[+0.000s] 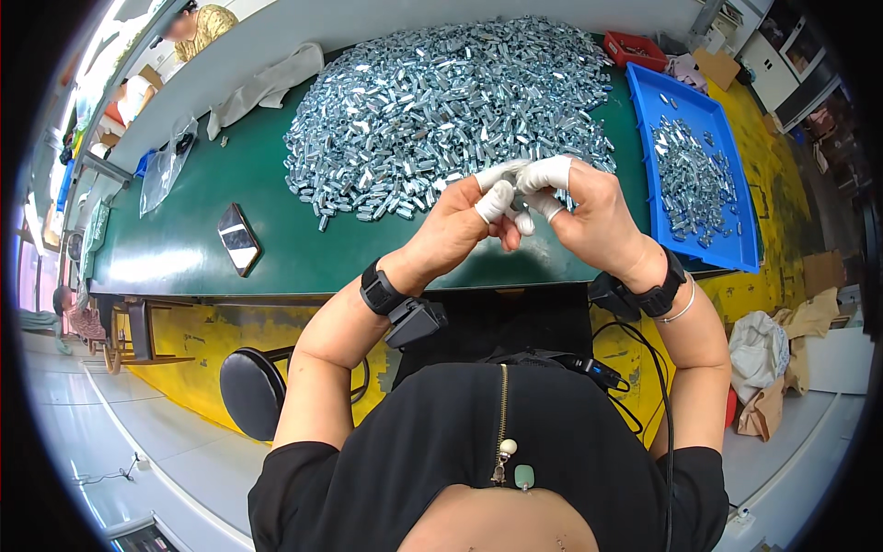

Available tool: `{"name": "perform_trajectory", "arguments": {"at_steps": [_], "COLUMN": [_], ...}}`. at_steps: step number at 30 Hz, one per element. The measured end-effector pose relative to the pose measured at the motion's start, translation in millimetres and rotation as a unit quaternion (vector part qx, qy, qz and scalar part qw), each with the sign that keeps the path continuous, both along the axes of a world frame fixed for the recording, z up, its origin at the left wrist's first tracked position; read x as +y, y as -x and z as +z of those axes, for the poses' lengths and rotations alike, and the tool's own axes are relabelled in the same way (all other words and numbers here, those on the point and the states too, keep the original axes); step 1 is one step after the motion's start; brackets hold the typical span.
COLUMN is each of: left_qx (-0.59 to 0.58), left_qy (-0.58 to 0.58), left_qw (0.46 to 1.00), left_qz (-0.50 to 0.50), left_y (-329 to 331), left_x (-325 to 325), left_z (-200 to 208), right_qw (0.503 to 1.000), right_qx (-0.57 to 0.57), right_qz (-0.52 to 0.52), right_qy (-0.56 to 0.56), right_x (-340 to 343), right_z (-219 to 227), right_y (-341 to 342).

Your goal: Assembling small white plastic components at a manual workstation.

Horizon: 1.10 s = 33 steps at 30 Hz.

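Observation:
My left hand (448, 225) and my right hand (596, 210) meet above the front part of the green table (340, 253). White coverings wrap several fingertips on both. The fingers of each are closed in a pinch, the tips close together. Whatever sits between them is mostly hidden by the fingers, too small to name. Just beyond my hands spreads a large heap of small silvery metal pieces (432, 120), elongated and shiny. At the right, a blue tray (697, 109) holds a smaller pile of similar metal pieces (690, 175).
A phone (239, 241) lies on the left of the table, near a clear plastic bag (166, 179) and a pale cloth (267, 89). A red bin (635, 50) stands at the far right. Below the table's left side is a black round stool (251, 394). Another person (200, 32) is at the far left.

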<state>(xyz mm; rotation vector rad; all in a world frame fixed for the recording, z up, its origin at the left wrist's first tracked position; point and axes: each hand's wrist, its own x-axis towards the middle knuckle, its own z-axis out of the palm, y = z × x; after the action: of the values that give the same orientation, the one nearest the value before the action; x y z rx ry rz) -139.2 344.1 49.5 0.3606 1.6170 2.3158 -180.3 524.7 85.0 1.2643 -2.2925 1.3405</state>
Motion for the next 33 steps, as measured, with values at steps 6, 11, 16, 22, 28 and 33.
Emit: {"name": "perform_trajectory", "arguments": {"at_steps": [6,11,16,22,28,33], "left_qx": [-0.073,-0.093,-0.007,0.108,0.153,0.21], "left_qy": [-0.059,-0.093,-0.033,0.067,0.062,0.083], "left_qw": [0.995,0.987,0.999,0.992,0.985,0.968], "left_qz": [-0.042,-0.092,-0.015,0.017,0.043,0.107], "left_y": [3.8,6.1,2.8,-0.8,0.3,-3.2], "left_x": [-9.0,-13.2,-4.3,-5.0,-2.2,8.6], "left_z": [-6.5,-9.7,-3.5,4.7,-1.0,-0.1], "right_qw": [0.984,0.975,0.992,0.997,0.981,0.978], "right_qx": [0.171,0.214,0.117,-0.044,-0.18,-0.181], "right_qz": [0.037,0.057,0.011,0.011,0.016,0.017], "right_qy": [-0.036,-0.019,-0.037,0.055,0.071,0.101], "right_x": [2.6,0.7,0.9,-3.6,-6.8,-6.9], "right_z": [-3.2,-4.3,-5.5,-8.1,-0.6,-7.4], "right_y": [6.9,8.1,5.5,-2.1,-7.9,-8.2]}}
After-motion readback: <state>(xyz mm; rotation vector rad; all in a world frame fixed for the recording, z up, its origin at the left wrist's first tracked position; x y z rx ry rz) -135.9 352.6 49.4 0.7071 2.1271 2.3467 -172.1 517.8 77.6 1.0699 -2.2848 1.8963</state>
